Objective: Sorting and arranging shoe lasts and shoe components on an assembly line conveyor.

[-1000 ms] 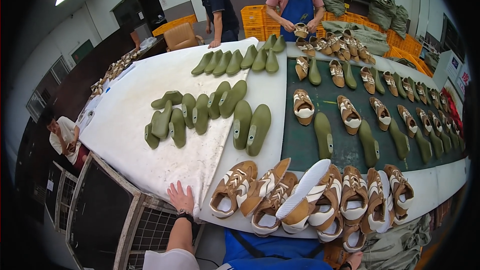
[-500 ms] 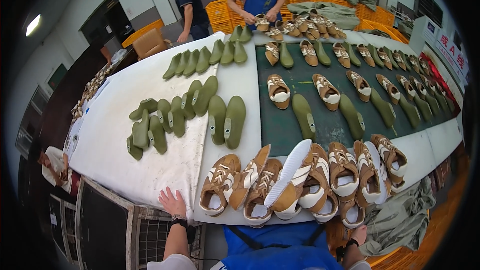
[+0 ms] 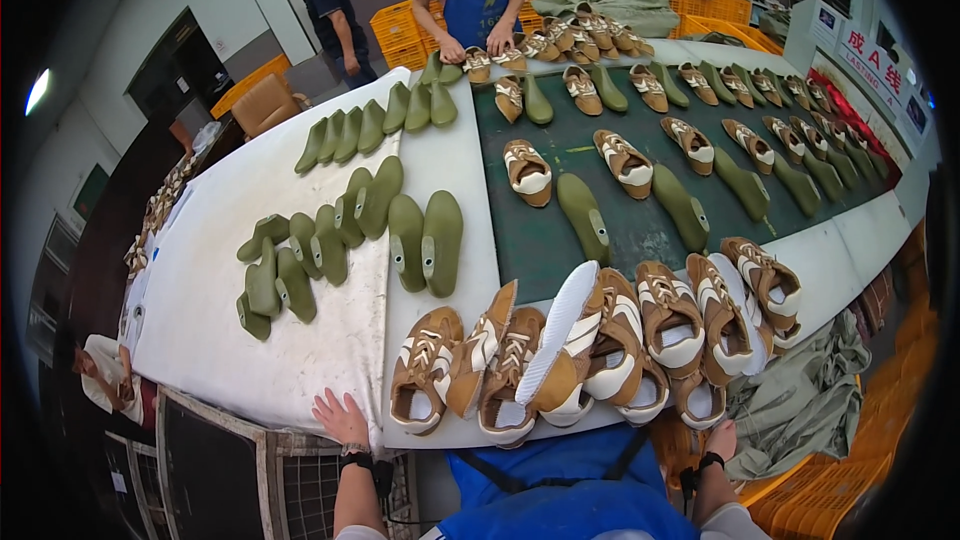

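My left hand (image 3: 341, 418) is open, fingers spread on the white cloth (image 3: 210, 290) at the table's near edge. It holds nothing. My right hand (image 3: 721, 439) is low on the right, beside the nearest shoes and a grey-green sack; its fingers cannot be made out clearly. Between my hands stands a pile of brown-and-white sneakers (image 3: 424, 365), some leaning or stacked, one showing its white sole (image 3: 560, 325). Left of them lie several green shoe lasts (image 3: 441, 245). Farther off, more shoes (image 3: 527, 173) and lasts (image 3: 583, 215) sit in rows on a dark green belt (image 3: 545, 260).
Across the table a person in a blue apron (image 3: 477, 5) has both hands near shoes. Another person (image 3: 332, 25) stands behind, at left; a third (image 3: 110, 370) is at far left. Orange crates (image 3: 405, 32), a wire-sided cart (image 3: 215, 450) and a sack (image 3: 800, 405) surround the table.
My view has shifted slightly, moving the table leftward in the picture. The aproned person's hands have moved apart, and the shoe they held is lower, at the table. My left hand stays on the cloth.
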A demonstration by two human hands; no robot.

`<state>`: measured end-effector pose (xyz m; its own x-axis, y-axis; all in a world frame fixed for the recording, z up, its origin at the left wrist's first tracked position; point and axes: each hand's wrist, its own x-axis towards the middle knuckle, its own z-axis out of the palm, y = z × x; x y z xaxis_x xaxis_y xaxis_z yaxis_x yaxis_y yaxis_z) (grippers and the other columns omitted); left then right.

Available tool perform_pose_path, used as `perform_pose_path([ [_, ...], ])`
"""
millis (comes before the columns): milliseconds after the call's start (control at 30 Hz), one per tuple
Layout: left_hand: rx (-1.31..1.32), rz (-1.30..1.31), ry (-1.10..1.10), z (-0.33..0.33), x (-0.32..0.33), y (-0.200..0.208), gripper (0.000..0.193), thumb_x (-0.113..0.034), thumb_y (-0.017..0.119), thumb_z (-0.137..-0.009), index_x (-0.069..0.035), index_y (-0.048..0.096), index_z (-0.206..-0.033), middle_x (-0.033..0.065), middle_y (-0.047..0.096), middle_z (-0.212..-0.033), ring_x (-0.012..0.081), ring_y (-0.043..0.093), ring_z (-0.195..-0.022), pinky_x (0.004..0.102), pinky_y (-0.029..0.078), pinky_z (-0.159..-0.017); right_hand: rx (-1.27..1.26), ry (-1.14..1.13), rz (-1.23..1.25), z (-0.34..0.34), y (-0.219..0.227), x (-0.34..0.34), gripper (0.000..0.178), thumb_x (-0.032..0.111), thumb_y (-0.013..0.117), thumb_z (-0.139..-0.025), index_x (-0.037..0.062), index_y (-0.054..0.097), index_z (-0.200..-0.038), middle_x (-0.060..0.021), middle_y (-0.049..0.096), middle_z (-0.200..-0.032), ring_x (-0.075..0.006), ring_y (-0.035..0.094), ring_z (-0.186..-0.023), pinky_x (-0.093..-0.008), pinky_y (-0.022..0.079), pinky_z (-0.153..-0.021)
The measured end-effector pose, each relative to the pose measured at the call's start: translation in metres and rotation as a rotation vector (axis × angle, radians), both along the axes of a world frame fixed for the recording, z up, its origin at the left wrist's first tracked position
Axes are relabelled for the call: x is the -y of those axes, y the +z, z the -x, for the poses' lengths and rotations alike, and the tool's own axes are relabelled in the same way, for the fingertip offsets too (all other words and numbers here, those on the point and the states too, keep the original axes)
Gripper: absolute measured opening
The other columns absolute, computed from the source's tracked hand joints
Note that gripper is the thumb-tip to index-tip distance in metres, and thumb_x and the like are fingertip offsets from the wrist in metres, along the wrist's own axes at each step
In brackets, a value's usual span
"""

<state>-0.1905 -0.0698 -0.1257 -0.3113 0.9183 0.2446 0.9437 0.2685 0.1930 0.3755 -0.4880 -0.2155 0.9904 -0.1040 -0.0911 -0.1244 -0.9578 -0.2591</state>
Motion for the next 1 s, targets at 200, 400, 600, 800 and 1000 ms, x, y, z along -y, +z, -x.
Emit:
perform_pose_path([
  [200,-0.038,0.001,-0.056,0.012,-0.005,-0.005,0.052,-0.034,0.045,-0.091,-0.003,0.04,-0.132,0.0253,0.03,-0.139,0.0443,0.024,-0.127,0.049,0.023,-0.105,-0.027,0.025,-0.03,-0.005,-0.01,0.006,0.043,0.035,0.028,-0.093,0.0037,0.058,-0.092,-0.0242,0.061,-0.089,-0.0431,0.056,-0.084,-0.0508,0.043,-0.073],
  [400,0.512,0.018,-0.211,-0.053,0.004,0.051,0.051,-0.02,0.053,-0.086,0.004,0.039,-0.129,0.0245,0.04,-0.131,0.0354,0.033,-0.125,0.0428,0.023,-0.106,-0.024,0.057,-0.075,-0.008,-0.003,0.006,0.045,0.034,0.028,-0.093,0.0005,0.058,-0.096,-0.0255,0.06,-0.091,-0.0443,0.056,-0.086,-0.0505,0.043,-0.074],
  [600,0.261,-0.096,-1.041,-0.198,0.05,0.161,0.06,-0.015,0.069,-0.069,0.0,0.046,-0.122,0.0216,0.051,-0.116,0.0368,0.049,-0.107,0.0387,0.039,-0.094,-0.024,0.029,-0.09,-0.004,0.003,0.0,0.045,0.034,0.029,-0.091,0.0011,0.059,-0.093,-0.0254,0.06,-0.092,-0.0439,0.055,-0.087,-0.0505,0.043,-0.076],
  [800,0.391,0.093,-0.908,-0.205,0.042,0.138,0.055,-0.015,0.071,-0.066,-0.005,0.051,-0.117,0.0168,0.062,-0.097,0.0333,0.059,-0.088,0.0393,0.046,-0.08,-0.022,0.015,-0.104,-0.001,0.002,-0.002,0.044,0.034,0.029,-0.091,0.0021,0.06,-0.092,-0.0247,0.06,-0.091,-0.0439,0.056,-0.086,-0.0506,0.043,-0.075],
  [1000,0.068,0.105,-0.91,-0.19,0.043,0.141,0.061,-0.017,0.075,-0.064,-0.007,0.05,-0.119,0.0172,0.055,-0.101,0.0352,0.053,-0.093,0.042,0.042,-0.082,-0.001,0.003,-0.065,-0.001,0.002,0.002,0.042,0.033,0.031,-0.091,0.0029,0.06,-0.089,-0.0235,0.061,-0.089,-0.0432,0.056,-0.084,-0.0503,0.044,-0.074],
])
